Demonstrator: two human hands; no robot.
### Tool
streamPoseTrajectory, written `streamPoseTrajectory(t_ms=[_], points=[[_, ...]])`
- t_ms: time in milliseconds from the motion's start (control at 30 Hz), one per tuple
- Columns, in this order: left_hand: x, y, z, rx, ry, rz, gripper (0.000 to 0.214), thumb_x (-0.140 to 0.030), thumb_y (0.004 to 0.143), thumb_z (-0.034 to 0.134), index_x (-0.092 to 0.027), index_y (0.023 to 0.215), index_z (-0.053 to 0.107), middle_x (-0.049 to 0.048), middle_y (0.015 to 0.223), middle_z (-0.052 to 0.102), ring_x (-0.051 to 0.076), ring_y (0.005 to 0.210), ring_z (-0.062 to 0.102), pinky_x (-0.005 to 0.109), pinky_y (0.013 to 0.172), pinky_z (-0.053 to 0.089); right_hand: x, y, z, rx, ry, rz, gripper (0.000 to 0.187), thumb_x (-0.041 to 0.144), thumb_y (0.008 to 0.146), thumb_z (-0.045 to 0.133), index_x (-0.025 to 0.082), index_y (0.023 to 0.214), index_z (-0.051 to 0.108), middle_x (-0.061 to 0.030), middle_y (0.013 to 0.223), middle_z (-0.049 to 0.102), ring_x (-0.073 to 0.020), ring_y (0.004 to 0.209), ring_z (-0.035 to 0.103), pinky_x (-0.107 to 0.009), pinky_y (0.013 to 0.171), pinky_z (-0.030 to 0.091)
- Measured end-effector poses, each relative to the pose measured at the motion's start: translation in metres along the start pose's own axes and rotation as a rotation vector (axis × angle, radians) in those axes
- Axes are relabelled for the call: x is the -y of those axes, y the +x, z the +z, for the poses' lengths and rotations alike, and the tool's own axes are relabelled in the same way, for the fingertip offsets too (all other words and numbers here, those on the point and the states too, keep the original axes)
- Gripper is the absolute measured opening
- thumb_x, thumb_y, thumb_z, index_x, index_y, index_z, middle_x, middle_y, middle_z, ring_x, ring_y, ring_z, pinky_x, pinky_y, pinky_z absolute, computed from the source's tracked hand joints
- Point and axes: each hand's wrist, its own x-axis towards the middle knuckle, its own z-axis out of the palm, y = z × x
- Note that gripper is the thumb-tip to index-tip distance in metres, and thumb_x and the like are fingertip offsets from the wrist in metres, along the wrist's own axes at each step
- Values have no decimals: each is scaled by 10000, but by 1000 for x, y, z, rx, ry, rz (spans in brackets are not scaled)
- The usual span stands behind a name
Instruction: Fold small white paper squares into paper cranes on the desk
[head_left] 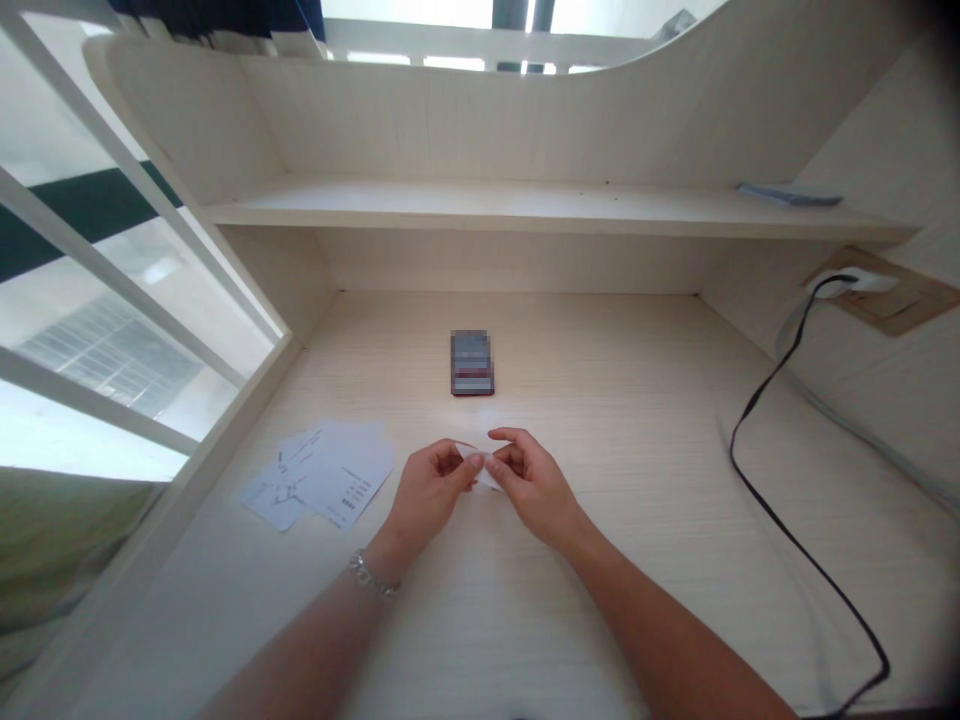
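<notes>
Both my hands meet over the middle of the desk, pinching a small piece of white paper (486, 474) between them. My left hand (433, 487), with a metal bracelet (373, 576) at its wrist, is closed on the paper's left side. Thumb and fingers of my right hand (534, 487) grip its right side, the index finger lifted and bent above it. Much of the paper is hidden by the fingers. To the left lie several overlapping white sheets (334, 465) with printed marks. Beyond my hands lies a blurred-out dark rectangular object (472, 362).
A pale wooden desk (637, 400) sits under a shelf (487, 205) with a flat greyish item (791, 195) at its right. A black cable (780, 520) runs from the wall socket (892, 290) down the desk's right side. White rails (105, 260) border the left.
</notes>
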Motion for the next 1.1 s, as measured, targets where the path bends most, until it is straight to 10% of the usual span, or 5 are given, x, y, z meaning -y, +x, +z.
streamPoseTrajectory(t_ms=[1100], points=[[-7, -6, 0, -54, -49, 37, 258, -325, 677, 665, -142, 858, 648, 59, 812, 668, 143, 658, 587, 238, 581, 453, 3, 6, -10, -9, 176, 95, 304, 283, 636, 711, 158, 881, 583, -19, 627, 664, -145, 555, 613, -288, 557, 500]])
